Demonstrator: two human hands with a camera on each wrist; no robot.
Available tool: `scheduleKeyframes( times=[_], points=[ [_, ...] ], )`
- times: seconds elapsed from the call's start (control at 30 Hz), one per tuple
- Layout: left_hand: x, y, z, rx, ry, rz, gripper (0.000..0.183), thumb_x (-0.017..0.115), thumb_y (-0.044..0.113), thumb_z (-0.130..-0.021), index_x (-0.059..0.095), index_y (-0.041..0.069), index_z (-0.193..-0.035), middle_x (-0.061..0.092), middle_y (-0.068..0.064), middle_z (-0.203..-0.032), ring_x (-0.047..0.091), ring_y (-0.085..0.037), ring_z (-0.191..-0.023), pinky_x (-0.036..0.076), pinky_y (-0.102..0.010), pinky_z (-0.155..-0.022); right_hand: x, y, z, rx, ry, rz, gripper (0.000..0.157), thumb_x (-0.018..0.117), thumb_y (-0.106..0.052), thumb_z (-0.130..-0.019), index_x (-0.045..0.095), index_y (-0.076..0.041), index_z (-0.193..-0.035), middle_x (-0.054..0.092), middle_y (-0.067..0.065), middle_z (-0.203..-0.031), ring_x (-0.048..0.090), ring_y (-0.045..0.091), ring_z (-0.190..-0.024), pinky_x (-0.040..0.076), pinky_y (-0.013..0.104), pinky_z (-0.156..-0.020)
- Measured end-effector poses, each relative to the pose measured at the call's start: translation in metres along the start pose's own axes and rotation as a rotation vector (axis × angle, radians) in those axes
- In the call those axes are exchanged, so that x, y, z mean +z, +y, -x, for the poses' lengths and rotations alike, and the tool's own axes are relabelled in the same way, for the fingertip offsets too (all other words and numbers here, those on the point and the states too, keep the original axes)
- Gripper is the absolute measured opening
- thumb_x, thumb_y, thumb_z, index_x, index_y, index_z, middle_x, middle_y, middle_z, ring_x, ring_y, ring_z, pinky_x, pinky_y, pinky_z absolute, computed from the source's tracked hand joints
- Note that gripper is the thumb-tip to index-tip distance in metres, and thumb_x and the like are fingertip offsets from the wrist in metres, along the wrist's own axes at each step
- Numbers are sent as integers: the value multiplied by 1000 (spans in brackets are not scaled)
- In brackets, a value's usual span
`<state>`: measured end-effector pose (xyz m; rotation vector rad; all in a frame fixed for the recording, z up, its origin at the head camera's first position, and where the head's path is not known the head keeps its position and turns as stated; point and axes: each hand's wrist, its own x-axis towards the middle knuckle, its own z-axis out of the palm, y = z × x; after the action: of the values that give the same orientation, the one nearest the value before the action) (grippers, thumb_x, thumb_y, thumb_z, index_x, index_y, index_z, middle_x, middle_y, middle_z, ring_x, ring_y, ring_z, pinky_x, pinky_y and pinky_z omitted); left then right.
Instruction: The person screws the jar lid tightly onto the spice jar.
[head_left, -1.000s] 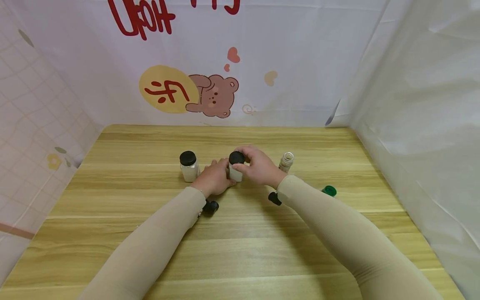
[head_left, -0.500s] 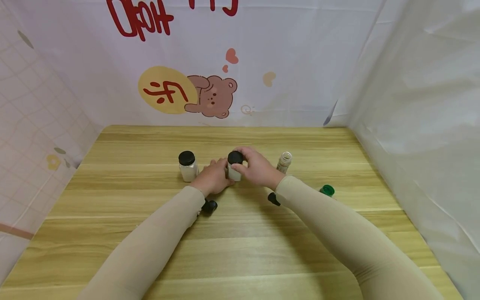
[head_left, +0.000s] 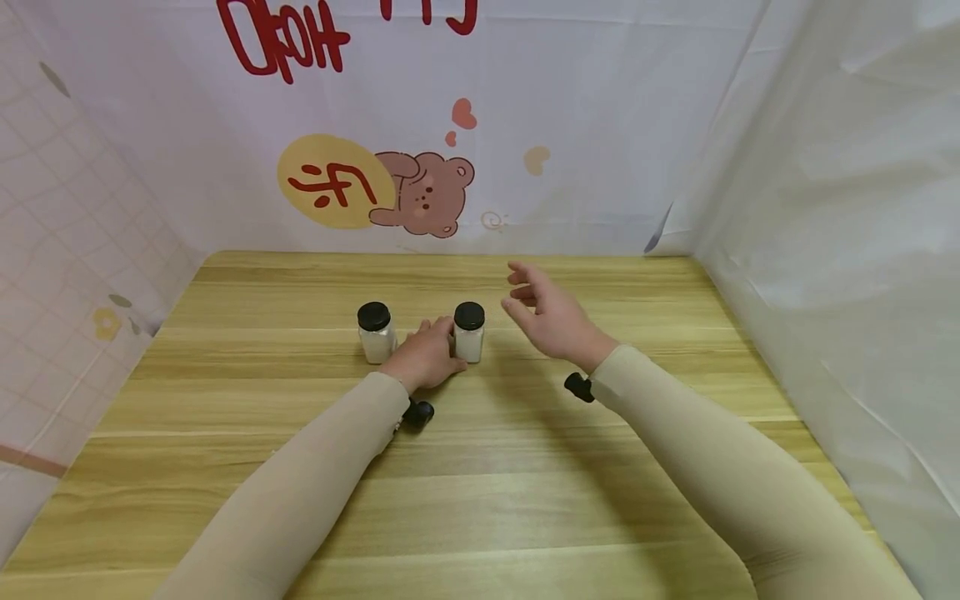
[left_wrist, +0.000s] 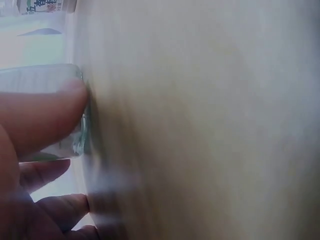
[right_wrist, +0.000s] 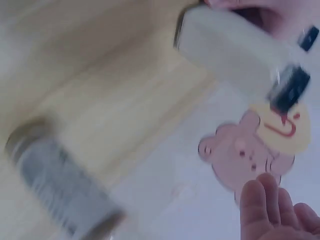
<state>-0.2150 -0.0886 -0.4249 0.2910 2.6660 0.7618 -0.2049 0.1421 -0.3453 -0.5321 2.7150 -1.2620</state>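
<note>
A clear glass jar (head_left: 469, 345) of white contents, capped with a black lid (head_left: 469, 315), stands upright on the table. My left hand (head_left: 426, 357) holds it low down, with the thumb (left_wrist: 55, 112) across its glass near the base in the left wrist view. My right hand (head_left: 557, 323) is raised to the right of this jar, fingers loosely extended and nothing in them. Left of the left hand stands a similar black-lidded jar (head_left: 377, 343). The right wrist view shows a blurred labelled bottle (right_wrist: 65, 182), which the right hand and forearm hide in the head view.
The wooden table (head_left: 480, 517) meets a white printed backdrop (head_left: 600, 167) at its far edge, with white sheeting (head_left: 840, 250) along the right side. Black wrist-worn pieces (head_left: 579, 387) show beside both forearms.
My right hand has let go of the black lid and moved right, now covering the open bottle and green cap in the head view. The left hand stays on the jar.
</note>
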Motion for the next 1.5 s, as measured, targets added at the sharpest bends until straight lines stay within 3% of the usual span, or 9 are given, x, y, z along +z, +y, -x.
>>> scheduleKeyframes(
  times=[0.23, 0.43, 0.53, 0.73, 0.97, 1.2, 1.37, 1.5],
  points=[
    [0, -1, 2, 20, -11, 9, 69, 77, 37, -97, 41, 14, -150, 51, -10, -159, 13, -37, -165, 11, -58, -133, -40, 23, 16, 62, 104, -18, 58, 53, -30, -111, 34, -9, -162, 42, 16, -161, 49, 38, -143, 44, 58, -117],
    [0, 2, 6, -8, 8, 26, 81, 79, 45, -94, 35, 16, -156, 51, -14, -156, 34, -45, -154, 34, -61, -124, -58, 45, 29, 74, 134, 85, 59, 54, -29, -110, 36, 0, -159, 42, 23, -160, 43, 43, -145, 37, 59, -121],
    [0, 3, 8, -10, 27, 45, 93, 79, 50, -93, 28, 18, -163, 45, -16, -162, 32, -45, -157, 34, -63, -123, -66, 55, 36, 97, 128, 153, 62, 54, -31, -110, 35, 3, -159, 40, 25, -161, 41, 44, -147, 36, 59, -122],
    [-2, 3, 11, 39, 93, 141, 105, 82, 53, -88, 21, 21, -166, 33, -17, -171, 18, -40, -163, 26, -63, -127, -80, 75, 53, 163, 45, 296, 67, 54, -36, -110, 36, 7, -158, 39, 31, -160, 40, 50, -147, 37, 66, -119],
    [-13, 6, 18, 138, 147, 234, 108, 77, 66, -87, 20, 21, -167, 27, -10, -173, 42, -39, -152, 38, -60, -122, -92, 103, 73, 256, -87, 403, 75, 58, -43, -108, 37, 11, -156, 43, 37, -155, 42, 56, -144, 38, 69, -116],
    [-28, 17, 23, 197, 200, 215, 105, 62, 84, -86, 25, 27, -167, 36, -5, -171, 47, -39, -149, 42, -60, -119, -96, 116, 91, 323, -195, 404, 87, 63, -53, -103, 34, 9, -158, 46, 41, -151, 49, 58, -137, 45, 70, -109],
    [-36, 30, 29, 259, 245, 173, 103, 59, 83, -88, 24, 28, -167, 32, 2, -172, 39, -31, -156, 40, -56, -122, -97, 123, 100, 343, -215, 393, 96, 72, -56, -96, 34, 8, -157, 48, 42, -148, 52, 58, -134, 48, 68, -105],
    [-43, 51, 35, 329, 288, 136, 99, 64, 76, -91, 26, 26, -167, 29, 1, -174, 23, -29, -163, 31, -57, -128, -98, 129, 106, 360, -240, 404, 99, 78, -54, -92, 36, 10, -156, 50, 42, -144, 56, 56, -129, 52, 64, -99]
  ],
)
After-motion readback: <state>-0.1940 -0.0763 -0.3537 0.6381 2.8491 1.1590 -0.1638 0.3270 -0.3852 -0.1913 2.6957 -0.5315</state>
